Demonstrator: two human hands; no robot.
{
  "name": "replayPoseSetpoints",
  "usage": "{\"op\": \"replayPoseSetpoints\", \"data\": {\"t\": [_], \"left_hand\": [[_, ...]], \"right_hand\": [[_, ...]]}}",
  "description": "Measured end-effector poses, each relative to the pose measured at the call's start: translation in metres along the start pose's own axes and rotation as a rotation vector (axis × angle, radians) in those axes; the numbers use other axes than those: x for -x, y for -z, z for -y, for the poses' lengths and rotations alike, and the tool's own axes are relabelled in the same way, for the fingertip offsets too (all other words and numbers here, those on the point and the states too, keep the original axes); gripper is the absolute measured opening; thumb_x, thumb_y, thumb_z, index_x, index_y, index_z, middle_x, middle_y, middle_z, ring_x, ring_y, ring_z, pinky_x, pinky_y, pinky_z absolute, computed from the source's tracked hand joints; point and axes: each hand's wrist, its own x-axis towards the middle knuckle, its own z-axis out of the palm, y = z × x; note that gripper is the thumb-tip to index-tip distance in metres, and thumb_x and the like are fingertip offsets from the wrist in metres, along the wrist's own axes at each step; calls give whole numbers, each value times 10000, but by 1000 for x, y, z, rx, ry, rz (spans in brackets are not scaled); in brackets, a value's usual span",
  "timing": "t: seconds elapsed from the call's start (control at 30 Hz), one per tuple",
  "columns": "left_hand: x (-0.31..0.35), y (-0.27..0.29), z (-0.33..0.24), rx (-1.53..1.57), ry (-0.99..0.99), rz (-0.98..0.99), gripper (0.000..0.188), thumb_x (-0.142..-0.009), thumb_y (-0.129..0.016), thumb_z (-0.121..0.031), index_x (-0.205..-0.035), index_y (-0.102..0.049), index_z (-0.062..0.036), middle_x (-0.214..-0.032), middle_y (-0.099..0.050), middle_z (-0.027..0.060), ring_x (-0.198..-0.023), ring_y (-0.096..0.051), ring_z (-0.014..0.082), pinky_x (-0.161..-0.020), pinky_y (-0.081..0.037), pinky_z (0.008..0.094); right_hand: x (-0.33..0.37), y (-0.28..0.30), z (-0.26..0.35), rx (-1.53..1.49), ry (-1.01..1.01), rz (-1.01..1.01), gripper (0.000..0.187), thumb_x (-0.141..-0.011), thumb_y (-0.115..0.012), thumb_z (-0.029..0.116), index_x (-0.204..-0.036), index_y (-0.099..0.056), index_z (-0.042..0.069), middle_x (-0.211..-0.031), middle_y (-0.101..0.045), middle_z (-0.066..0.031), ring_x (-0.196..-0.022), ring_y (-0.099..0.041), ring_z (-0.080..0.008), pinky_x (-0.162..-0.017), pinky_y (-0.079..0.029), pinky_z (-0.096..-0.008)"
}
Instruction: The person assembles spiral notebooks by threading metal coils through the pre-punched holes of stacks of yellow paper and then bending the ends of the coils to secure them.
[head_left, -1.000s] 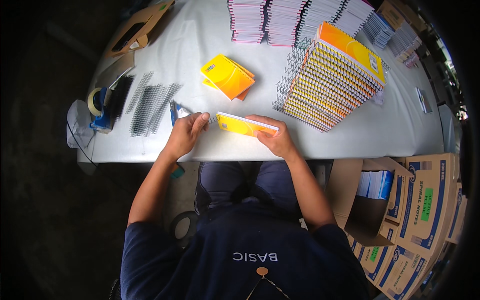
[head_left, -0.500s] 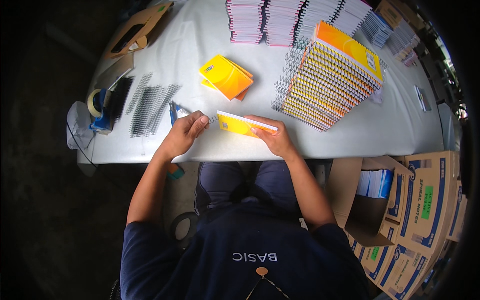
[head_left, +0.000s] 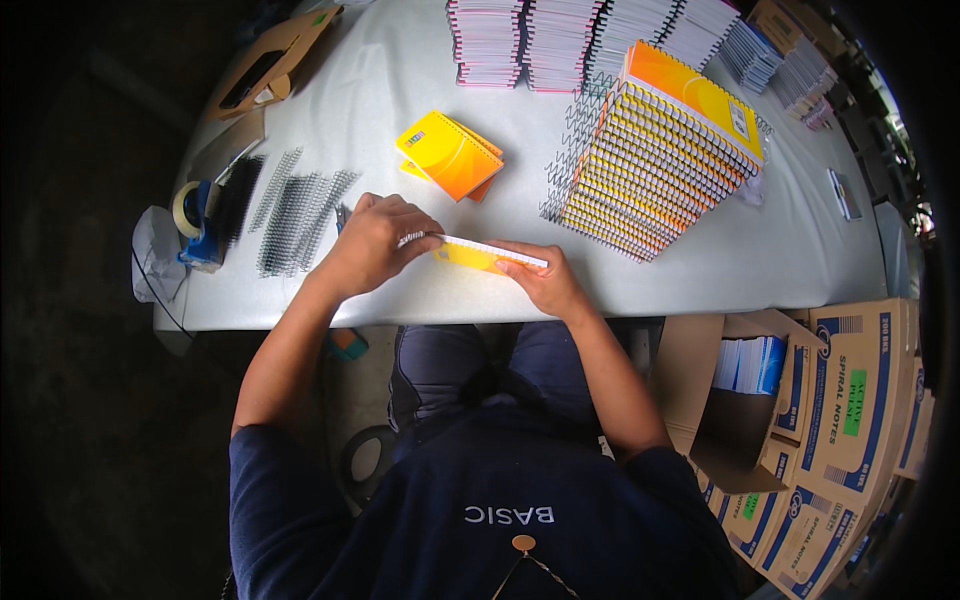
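Near the table's front edge, my right hand pinches the right end of a small yellow notebook, tilted so that its punched white edge faces up. My left hand is closed at the notebook's left end, around a thin wire spiral. Most of that spiral is hidden by the fingers, so how far it sits in the holes cannot be made out. Beyond my hands lie a few yellow-orange notebooks, loosely stacked. Left of my left hand, loose wire spirals lie in a pile.
A tall stack of spiral-bound yellow notebooks stands at the right, with white paper stacks behind. A blue tape dispenser and a cardboard piece are at the left. Cartons and an opened box stand beside the table.
My left hand has moved up and right against the notebook's left end, its fingers now covering most of the spiral. The notebook has tipped slightly, showing less of its cover.
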Motion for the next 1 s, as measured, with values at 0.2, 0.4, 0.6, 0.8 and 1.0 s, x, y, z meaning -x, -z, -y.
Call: {"op": "replayPoseSetpoints", "data": {"t": [0.2, 0.4, 0.6, 0.8, 1.0], "left_hand": [[5, -46, -31, -373, 174, -380, 756, -727, -598, -548, -1271, -446, -45, -1315, -408, 232, -1264, -328, 377, -1013, -205, 545], [38, -78, -25, -548, 39, -564, 1045, -755, -340, -758, -1373, -211, 75, -1443, -146, 295, -1349, -92, 451, -1028, 22, 613], [61, -124, -28, -415, 145, -430, 1034, -799, -299, -728, -1367, -147, 123, -1433, -81, 337, -1340, -11, 491, -1012, 112, 610], [25, -67, -9, -461, 347, -788, 1012, -830, -253, -695, -1361, -83, 150, -1431, -35, 348, -1336, 44, 491, -1018, 114, 597], [84, -147, -39, -459, -55, -386, 1072, -765, -280, -772, -1364, -181, 111, -1357, -247, 385, -1303, -130, 533, -998, 97, 631]], "right_hand": [[14, -17, 6, 193, 193, -78, 283, -814, -594, -2, -1096, -616, 18, -1016, -653, -153, -917, -650, -225, -780, -498, -286], [25, -31, 6, 221, 285, -136, 293, -805, -595, -23, -1093, -615, 23, -1034, -647, -148, -931, -643, -263, -792, -503, -311], [31, -35, 10, 187, 254, -144, 311, -805, -578, -37, -1107, -609, 30, -1045, -643, -145, -947, -635, -276, -794, -503, -318], [39, -33, 2, 307, 316, -102, 367, -783, -563, -48, -1130, -603, 66, -1065, -628, -150, -939, -625, -308, -787, -509, -336], [44, -35, 3, 286, 365, -179, 353, -774, -578, -53, -1109, -612, 50, -1046, -638, -145, -913, -637, -294, -784, -509, -341]]}}
